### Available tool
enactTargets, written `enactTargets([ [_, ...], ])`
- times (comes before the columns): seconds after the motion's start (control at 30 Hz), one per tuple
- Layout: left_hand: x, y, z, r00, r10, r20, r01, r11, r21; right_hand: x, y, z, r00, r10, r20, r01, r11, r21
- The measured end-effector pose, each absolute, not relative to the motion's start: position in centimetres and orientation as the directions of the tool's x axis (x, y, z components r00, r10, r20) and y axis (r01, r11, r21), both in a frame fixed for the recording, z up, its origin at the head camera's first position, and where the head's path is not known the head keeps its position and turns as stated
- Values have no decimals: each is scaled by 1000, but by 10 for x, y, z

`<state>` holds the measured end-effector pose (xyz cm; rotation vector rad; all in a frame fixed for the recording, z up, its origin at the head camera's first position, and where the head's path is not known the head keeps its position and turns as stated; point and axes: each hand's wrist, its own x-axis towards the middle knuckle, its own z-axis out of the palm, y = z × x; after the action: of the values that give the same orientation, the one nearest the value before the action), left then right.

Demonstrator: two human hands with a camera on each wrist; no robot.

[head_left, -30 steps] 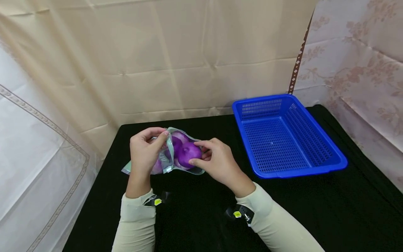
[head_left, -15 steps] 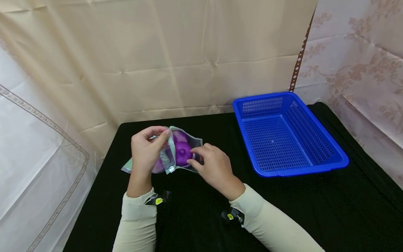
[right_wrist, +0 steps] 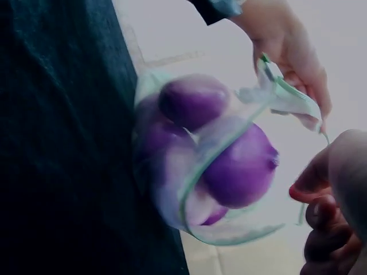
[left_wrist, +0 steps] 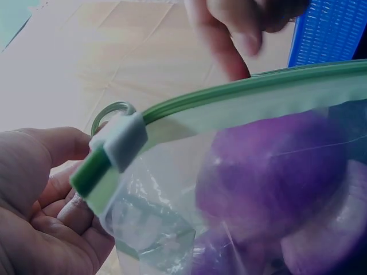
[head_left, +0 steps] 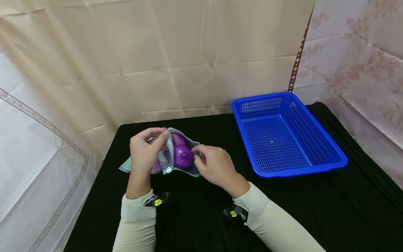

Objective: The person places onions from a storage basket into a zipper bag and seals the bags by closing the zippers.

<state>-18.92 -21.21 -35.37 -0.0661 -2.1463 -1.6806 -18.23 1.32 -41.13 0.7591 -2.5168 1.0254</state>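
Observation:
A clear zip bag (left_wrist: 152, 220) with a green slider rim holds several purple bulbs that look like red onions (head_left: 183, 156). My left hand (head_left: 143, 148) pinches the bag's mouth beside the slider, keeping that side raised. The foremost onion (right_wrist: 243, 166) sits just inside the mouth, its knobbed end facing my right hand (head_left: 217, 164). My right fingers are bent at the bag's right rim, apart from that onion in the right wrist view. In the left wrist view a right fingertip dips behind the green rim; I cannot tell whether the fingers grip it.
A blue perforated basket (head_left: 283, 140) stands at the right on a black-covered table (head_left: 189, 217). A cream cloth (head_left: 157, 70) hangs behind the table, and patterned cloths hang at both sides.
One second ago my right fingers held the onion at the bag's mouth. The onion then moved left into the bag, and my fingers came off it to the rim. The left hand stays put.

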Motion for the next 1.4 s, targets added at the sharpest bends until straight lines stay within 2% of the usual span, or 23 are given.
enactTargets([
  [0.1,-188,-212,-354,-914,-214,344,283,269,920,-186,19,-408,-790,-281,545,-592,583,-557],
  [0.17,-188,-212,-354,-914,-214,344,284,268,921,-188,23,-406,-799,-246,548,-571,595,-566],
  [0.37,-189,-213,-355,-915,-211,345,285,268,920,-193,33,-405,-881,-249,402,-458,662,-594],
  [0.47,-189,-213,-354,-913,-213,348,288,269,919,-196,35,-406,-889,-284,359,-452,667,-592],
  [0.67,-191,-214,-351,-905,-213,368,301,290,908,-201,33,-410,-833,-367,414,-552,601,-578],
  [0.87,-188,-216,-346,-893,-213,398,317,332,889,-205,25,-408,-763,-395,512,-644,535,-547],
  [1.2,-188,-217,-338,-890,-188,415,315,406,858,-210,26,-391,-652,-473,592,-743,553,-377],
  [1.4,-188,-221,-322,-882,-158,443,319,492,810,-210,31,-375,-595,-572,564,-790,546,-280],
])
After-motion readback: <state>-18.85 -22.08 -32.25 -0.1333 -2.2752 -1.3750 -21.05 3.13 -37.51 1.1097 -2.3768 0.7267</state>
